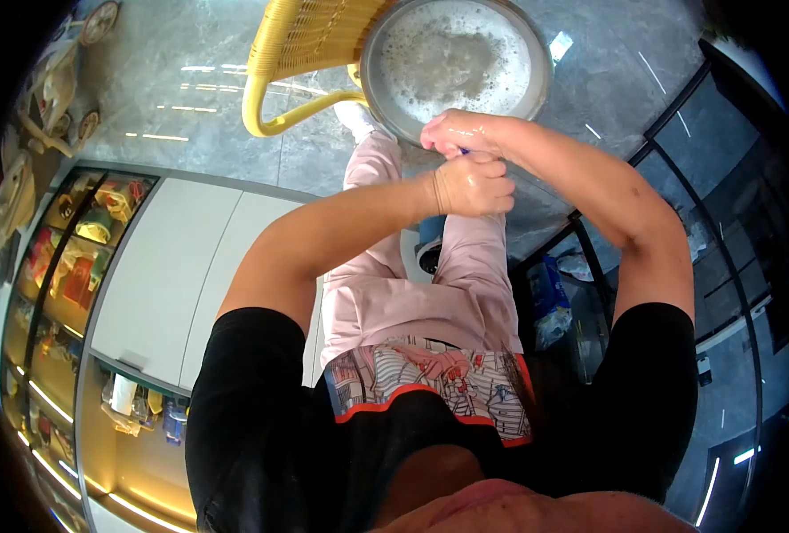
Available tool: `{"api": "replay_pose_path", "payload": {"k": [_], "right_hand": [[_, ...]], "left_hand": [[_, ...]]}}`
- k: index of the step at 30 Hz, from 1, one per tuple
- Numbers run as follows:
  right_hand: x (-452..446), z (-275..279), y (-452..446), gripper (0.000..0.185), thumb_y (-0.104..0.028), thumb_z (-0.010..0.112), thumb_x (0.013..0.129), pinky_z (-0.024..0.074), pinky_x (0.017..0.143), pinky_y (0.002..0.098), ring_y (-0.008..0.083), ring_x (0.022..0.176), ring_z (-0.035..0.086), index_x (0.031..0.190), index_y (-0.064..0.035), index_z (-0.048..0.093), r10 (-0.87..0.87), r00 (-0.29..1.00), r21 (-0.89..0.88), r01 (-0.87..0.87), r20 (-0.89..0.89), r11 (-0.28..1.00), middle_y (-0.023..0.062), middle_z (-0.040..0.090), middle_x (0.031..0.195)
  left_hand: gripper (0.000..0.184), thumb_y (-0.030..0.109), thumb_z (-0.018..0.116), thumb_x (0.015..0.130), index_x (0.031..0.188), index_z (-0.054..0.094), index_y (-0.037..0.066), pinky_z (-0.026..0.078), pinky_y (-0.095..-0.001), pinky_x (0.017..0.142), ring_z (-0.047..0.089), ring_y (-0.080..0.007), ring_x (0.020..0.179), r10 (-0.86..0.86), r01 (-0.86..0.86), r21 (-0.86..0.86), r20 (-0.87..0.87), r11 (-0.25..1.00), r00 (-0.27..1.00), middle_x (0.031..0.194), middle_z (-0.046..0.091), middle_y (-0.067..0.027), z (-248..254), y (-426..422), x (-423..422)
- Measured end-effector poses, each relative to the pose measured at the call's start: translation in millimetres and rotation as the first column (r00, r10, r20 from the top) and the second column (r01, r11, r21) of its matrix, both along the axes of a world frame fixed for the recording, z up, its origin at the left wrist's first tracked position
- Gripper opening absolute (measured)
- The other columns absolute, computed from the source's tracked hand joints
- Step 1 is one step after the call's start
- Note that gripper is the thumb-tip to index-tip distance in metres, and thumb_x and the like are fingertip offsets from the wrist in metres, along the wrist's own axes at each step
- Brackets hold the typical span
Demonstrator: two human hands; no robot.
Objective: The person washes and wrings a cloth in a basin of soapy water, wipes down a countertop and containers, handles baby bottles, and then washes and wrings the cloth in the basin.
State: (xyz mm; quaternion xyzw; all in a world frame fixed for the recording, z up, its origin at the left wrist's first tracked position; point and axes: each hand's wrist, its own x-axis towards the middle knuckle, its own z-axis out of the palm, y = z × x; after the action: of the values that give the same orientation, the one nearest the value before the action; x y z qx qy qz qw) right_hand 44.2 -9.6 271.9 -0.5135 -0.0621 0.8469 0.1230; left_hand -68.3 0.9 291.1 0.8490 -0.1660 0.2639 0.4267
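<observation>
My left hand (474, 185) is closed in a fist, with its knuckles towards the camera. Just above it, my right hand (459, 133) is also closed, and its wet skin shines. The two fists are close together near the front rim of a round metal basin (544, 62). Between them shows a small bit of something blue (465, 152), mostly hidden by the fingers, so its kind cannot be told. Cloudy soapy water (452, 62) with white foam is in the basin.
A yellow woven chair (310, 40) stands left of the basin on the grey tiled floor (226, 115). White cabinet doors (163, 275) and lit glass shelves (83, 258) are at the left. Black-framed glass panels (705, 204) are at the right. A wheeled item (52, 107) is at the far left.
</observation>
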Motion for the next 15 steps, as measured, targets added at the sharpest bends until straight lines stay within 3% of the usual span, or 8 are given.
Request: {"api": "replay_pose_path", "payload": {"k": [2, 5, 6, 8, 10, 12, 14, 15], "right_hand": [[-0.9, -5.0, 5.3, 0.017, -0.013, 0.050, 0.083, 0.0292, 0.048, 0.0283, 0.0087, 0.052, 0.037, 0.069, -0.0074, 0.056, 0.065, 0.988, 0.013, -0.067, 0.141, 0.998, -0.0026, 0.042, 0.057], [-17.6, -76.4, -10.5, 0.022, -0.016, 0.049, 0.084, 0.0393, 0.052, 0.0337, 0.0173, 0.055, 0.050, 0.073, -0.0051, 0.063, 0.246, 0.881, 0.046, -0.288, 0.405, 0.956, 0.0057, 0.056, 0.061], [-22.5, -95.5, -14.9, 0.023, -0.018, 0.049, 0.084, 0.0425, 0.056, 0.0354, 0.0205, 0.060, 0.055, 0.077, -0.0044, 0.065, 0.363, 0.772, 0.162, -0.507, 0.522, 0.847, 0.0085, 0.060, 0.065], [-24.8, -117.6, -14.5, 0.027, -0.021, 0.049, 0.085, 0.0489, 0.063, 0.0387, 0.0269, 0.068, 0.063, 0.085, -0.0030, 0.069, 0.443, 0.465, 0.262, -0.857, 0.767, 0.444, 0.0139, 0.067, 0.074], [-15.1, -100.5, -5.3, 0.031, -0.024, 0.051, 0.085, 0.0512, 0.072, 0.0389, 0.0301, 0.077, 0.065, 0.091, -0.0011, 0.069, 0.453, 0.522, 0.155, -0.761, 0.722, 0.630, 0.0167, 0.069, 0.086], [-14.2, -116.0, -11.6, 0.032, -0.030, 0.055, 0.090, 0.0530, 0.077, 0.0370, 0.0263, 0.085, 0.066, 0.094, -0.0013, 0.070, 0.253, 0.721, 0.044, -0.365, 0.645, 0.930, 0.0156, 0.070, 0.092], [-6.5, -65.2, -13.3, 0.034, -0.034, 0.058, 0.091, 0.0532, 0.079, 0.0359, 0.0233, 0.087, 0.066, 0.099, -0.0020, 0.069, -0.144, 0.930, 0.011, 0.148, 0.338, 0.989, 0.0133, 0.069, 0.097], [0.8, -38.5, -10.5, 0.036, -0.036, 0.060, 0.092, 0.0534, 0.079, 0.0354, 0.0217, 0.088, 0.065, 0.102, -0.0024, 0.068, -0.369, 0.910, -0.051, 0.384, 0.190, 0.922, 0.0122, 0.069, 0.099]], "left_hand": [[0.008, 0.022, 0.060, 0.058, 0.065, 0.059, 0.018, 0.049, -0.0310, 0.068, 0.057, -0.0174, 0.076, -0.076, 0.078, 0.097, -0.031, 0.992, 0.997, 0.075, 0.054, 0.0022, -19.0, -1.7, -0.2], [0.008, 0.021, 0.062, 0.061, 0.067, 0.061, 0.016, 0.051, -0.0323, 0.070, 0.060, -0.0178, 0.078, -0.180, 0.206, 0.233, -0.128, 0.951, 0.975, 0.077, 0.057, 0.0014, -60.5, -11.9, -1.3], [0.009, 0.019, 0.063, 0.063, 0.070, 0.064, 0.014, 0.052, -0.0336, 0.070, 0.062, -0.0187, 0.078, -0.167, 0.206, 0.260, -0.163, 0.944, 0.972, 0.078, 0.061, -0.0005, -73.7, -15.6, -3.2], [0.009, 0.018, 0.063, 0.064, 0.071, 0.065, 0.012, 0.052, -0.0340, 0.071, 0.062, -0.0196, 0.077, -0.179, 0.189, 0.017, -0.237, 0.982, 0.955, 0.078, 0.062, -0.0023, -123.0, -34.5, -11.8], [0.012, 0.018, 0.062, 0.067, 0.077, 0.065, 0.011, 0.052, -0.0345, 0.075, 0.062, -0.0221, 0.082, -0.295, 0.277, -0.100, -0.341, 0.956, 0.893, 0.084, 0.064, -0.0055, -117.1, -18.1, -5.7], [0.008, 0.018, 0.062, 0.069, 0.075, 0.063, 0.013, 0.051, -0.0335, 0.079, 0.062, -0.0202, 0.088, -0.354, 0.393, 0.164, -0.223, 0.905, 0.908, 0.087, 0.063, -0.0026, -86.5, 10.4, 0.7], [0.019, 0.018, 0.063, 0.068, 0.085, 0.059, 0.013, 0.051, -0.0384, 0.081, 0.058, -0.0233, 0.098, -0.415, 0.471, 0.289, -0.237, 0.833, 0.879, 0.107, 0.061, -0.0053, -54.2, 25.7, -3.9], [0.021, 0.016, 0.064, 0.067, 0.088, 0.060, 0.012, 0.050, -0.0390, 0.082, 0.058, -0.0241, 0.099, -0.323, 0.369, 0.268, -0.201, 0.890, 0.925, 0.108, 0.060, -0.0060, -38.0, 33.8, -6.2]]}}
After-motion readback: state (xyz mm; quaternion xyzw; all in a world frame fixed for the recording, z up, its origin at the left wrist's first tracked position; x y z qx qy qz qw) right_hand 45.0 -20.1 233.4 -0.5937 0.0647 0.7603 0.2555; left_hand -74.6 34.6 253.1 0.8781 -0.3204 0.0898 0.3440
